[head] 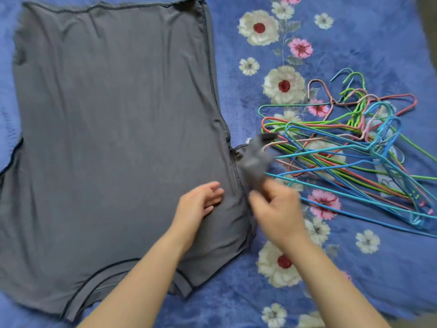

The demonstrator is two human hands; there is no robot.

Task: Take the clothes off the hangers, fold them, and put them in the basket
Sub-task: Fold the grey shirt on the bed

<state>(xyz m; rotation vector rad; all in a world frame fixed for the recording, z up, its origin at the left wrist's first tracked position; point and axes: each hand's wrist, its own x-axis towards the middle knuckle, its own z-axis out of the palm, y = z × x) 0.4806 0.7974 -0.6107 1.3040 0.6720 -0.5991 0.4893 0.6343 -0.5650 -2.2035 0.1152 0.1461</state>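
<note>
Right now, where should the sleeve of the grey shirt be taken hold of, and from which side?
Pinch the sleeve at its loose outer end, coming from the right, where the hangers lie. It sticks out past the grey shirt's side seam, so that end is free; the right hand seems to hold it, though blurred.

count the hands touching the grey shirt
2. The left hand rests on the grey shirt near its side seam; the right hand pinches its sleeve, raised beside the hangers.
</note>
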